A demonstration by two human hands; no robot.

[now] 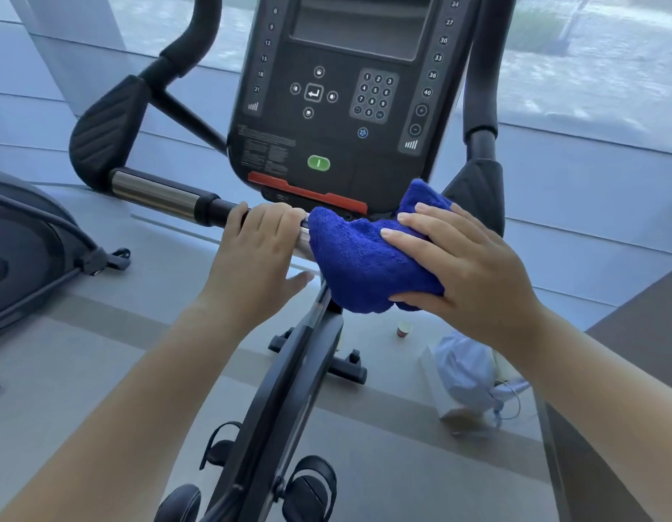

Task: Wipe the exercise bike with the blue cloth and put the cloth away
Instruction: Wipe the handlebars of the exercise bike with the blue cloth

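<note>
Grey gym floor point(383, 438) with paler and darker bands, running to a wall of blurred window glass point(590, 62) behind. Blue cloth point(368, 258): deep blue terry, bunched into a thick wad, pressed against the middle of the exercise bike point(289, 401) just under the console point(338, 92), over the spot where the handlebar point(164, 194) meets the stem. Right hand point(466, 265) clamped on the cloth, fingers spread across the top, thumb tucked beneath. Left hand point(259, 254) closed over the handlebar, touching the cloth's left edge, thumb hanging loose below the bar. Chrome sleeve and black padded grip farther left along the bar, bare and unobstructed; open floor below on that side. Dark console with number keypad, arrow keys, green start button and red strip along the lower edge, its top cropped by the frame. Right end of the handlebar hidden behind cloth and hand. Another machine point(29, 250) cut off at the left edge. Small cup point(404, 328) and pale bag point(466, 371) on the floor to the right, contents hard to make out. Pedals point(311, 487) partly cropped at the bottom.
</note>
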